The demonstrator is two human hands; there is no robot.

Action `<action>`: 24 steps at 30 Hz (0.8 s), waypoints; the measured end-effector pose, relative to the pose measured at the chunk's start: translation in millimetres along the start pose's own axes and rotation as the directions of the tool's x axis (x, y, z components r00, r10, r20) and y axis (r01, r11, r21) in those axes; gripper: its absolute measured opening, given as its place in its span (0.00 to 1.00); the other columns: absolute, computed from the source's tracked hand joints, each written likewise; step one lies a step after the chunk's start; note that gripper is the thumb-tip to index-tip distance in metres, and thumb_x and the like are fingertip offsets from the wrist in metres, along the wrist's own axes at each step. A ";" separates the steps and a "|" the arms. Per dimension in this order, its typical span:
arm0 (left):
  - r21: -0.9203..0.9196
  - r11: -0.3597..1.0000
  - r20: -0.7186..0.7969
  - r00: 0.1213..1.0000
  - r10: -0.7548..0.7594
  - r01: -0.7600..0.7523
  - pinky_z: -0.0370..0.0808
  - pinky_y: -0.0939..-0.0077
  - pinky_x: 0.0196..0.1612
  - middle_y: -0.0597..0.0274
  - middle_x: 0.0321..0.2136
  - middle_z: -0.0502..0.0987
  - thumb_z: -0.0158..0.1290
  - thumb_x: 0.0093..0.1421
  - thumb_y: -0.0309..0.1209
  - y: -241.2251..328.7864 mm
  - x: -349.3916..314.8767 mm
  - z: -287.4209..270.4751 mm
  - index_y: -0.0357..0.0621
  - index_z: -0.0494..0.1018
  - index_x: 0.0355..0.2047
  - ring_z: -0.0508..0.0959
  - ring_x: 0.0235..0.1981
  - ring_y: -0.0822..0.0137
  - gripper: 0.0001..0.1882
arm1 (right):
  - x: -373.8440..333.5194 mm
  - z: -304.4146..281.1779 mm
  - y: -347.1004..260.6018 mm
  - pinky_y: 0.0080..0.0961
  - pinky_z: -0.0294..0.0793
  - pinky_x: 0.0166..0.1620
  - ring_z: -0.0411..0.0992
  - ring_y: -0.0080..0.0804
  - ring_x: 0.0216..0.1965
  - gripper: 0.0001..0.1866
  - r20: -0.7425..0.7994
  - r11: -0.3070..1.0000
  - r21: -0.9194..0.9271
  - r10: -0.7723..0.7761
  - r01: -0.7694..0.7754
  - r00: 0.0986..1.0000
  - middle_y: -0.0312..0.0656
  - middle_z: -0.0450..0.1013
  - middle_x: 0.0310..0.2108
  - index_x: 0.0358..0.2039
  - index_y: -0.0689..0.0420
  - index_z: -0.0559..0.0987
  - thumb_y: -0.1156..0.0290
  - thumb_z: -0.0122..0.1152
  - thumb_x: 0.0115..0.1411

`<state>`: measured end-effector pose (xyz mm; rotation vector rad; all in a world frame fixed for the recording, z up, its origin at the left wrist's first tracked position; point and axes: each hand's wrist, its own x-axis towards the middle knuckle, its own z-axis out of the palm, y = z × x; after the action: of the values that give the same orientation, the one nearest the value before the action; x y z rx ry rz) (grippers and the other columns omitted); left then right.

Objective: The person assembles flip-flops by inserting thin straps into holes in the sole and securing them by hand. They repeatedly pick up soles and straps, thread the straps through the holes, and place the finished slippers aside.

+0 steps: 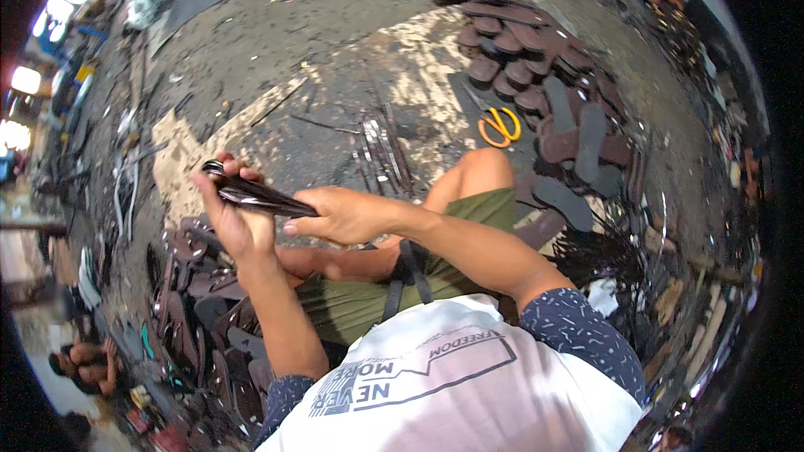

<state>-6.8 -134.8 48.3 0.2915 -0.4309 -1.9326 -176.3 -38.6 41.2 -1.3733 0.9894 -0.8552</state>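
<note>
In front of me, left of centre, both hands hold a long, glossy dark brown sandal-like piece (255, 196); its exact make is hard to see. My left hand (247, 230) cradles its far left end, the thumb on one side and the fingers curled behind. A dark loop shows at that end. My right hand (339, 215) grips the other end, its fingers and thumb closed around it. On the ground beyond lies a bunch of thin, shiny dark strips (381, 155). Scissors with yellow handles (500, 128) rest to the right of the strips.
Brown soles (507, 42) are piled at the far right, with grey soles (590, 142) nearer. Dark sandals (188, 326) heap beside my left arm. A tangle of black strips (599, 255) lies by my right elbow. Worn cardboard (419, 42) covers part of the floor.
</note>
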 end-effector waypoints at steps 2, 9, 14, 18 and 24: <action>0.264 0.962 0.116 0.992 0.040 -0.070 0.66 0.47 0.68 0.47 0.64 0.68 0.44 0.73 0.50 -20.4 -19.9 -0.4 0.53 0.70 0.59 0.68 0.66 0.52 0.22 | -4.4 -1.0 12.9 0.31 0.73 0.28 0.71 0.28 0.23 0.20 0.083 0.976 0.209 0.036 -0.052 0.996 0.39 0.70 0.23 0.41 0.62 0.74 0.54 0.55 0.71; 0.268 0.961 -0.073 0.996 -0.053 0.071 0.63 0.84 0.22 0.73 0.22 0.58 0.45 0.74 0.48 -75.0 -39.6 4.5 0.57 0.65 0.47 0.59 0.18 0.80 0.13 | -40.5 -23.9 59.5 0.29 0.76 0.36 0.74 0.26 0.31 0.21 0.107 0.989 0.130 0.054 -0.068 0.993 0.39 0.76 0.32 0.46 0.59 0.77 0.52 0.59 0.70; 0.419 0.907 -0.108 0.991 0.085 -0.032 0.54 0.86 0.16 0.77 0.19 0.54 0.47 0.73 0.50 -42.5 -29.7 0.3 0.53 0.64 0.31 0.54 0.14 0.82 0.18 | -105.9 -194.8 170.6 0.36 0.77 0.48 0.78 0.33 0.44 0.19 -0.579 0.936 -0.166 0.164 -0.312 0.798 0.46 0.81 0.41 0.45 0.60 0.83 0.56 0.61 0.67; 0.598 0.801 -0.280 0.944 0.173 0.031 0.54 0.81 0.14 0.75 0.18 0.61 0.53 0.71 0.42 -46.2 -32.3 4.6 0.51 0.65 0.31 0.58 0.14 0.79 0.15 | -178.8 -246.3 276.6 0.47 0.75 0.54 0.76 0.59 0.49 0.30 -0.874 0.433 -0.433 0.013 -0.791 0.486 0.62 0.77 0.43 0.41 0.67 0.79 0.52 0.72 0.49; 0.764 0.637 -0.111 0.993 -0.029 0.104 0.58 0.80 0.14 0.73 0.16 0.63 0.56 0.67 0.31 -60.9 -12.8 25.4 0.50 0.61 0.59 0.62 0.12 0.78 0.23 | -165.7 -242.4 263.1 0.47 0.77 0.47 0.77 0.58 0.45 0.28 -0.835 0.436 -0.253 0.352 -0.864 0.422 0.60 0.77 0.45 0.50 0.67 0.72 0.71 0.69 0.49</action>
<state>-62.7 -97.4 45.3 0.9614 -1.2081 -1.6894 -481.1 34.1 -198.1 -0.9769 2.4719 -0.3104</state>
